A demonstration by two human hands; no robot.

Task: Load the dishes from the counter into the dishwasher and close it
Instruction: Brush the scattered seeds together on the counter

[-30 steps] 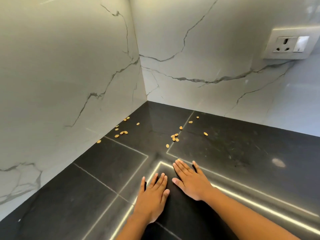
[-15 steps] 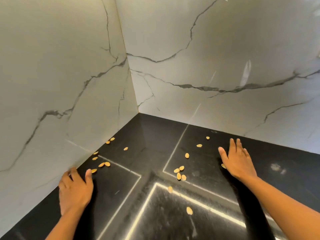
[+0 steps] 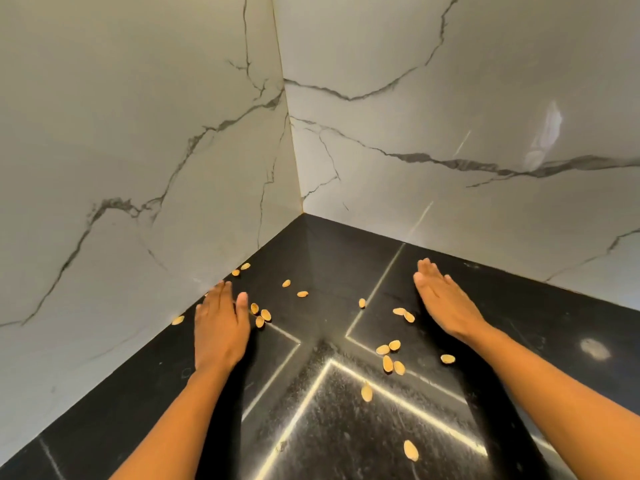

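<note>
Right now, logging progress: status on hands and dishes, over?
Left hand open, right hand open, over counter. No dishes in view. Seeds scattered between them.

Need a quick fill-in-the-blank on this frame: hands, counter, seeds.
1. The left hand and the right hand each hold ____.
2. The seeds lie scattered on a countertop whose colour is ____.
3. The two marble walls meet in a ____ beyond the hands.

Missing words: nothing; black; corner.
</note>
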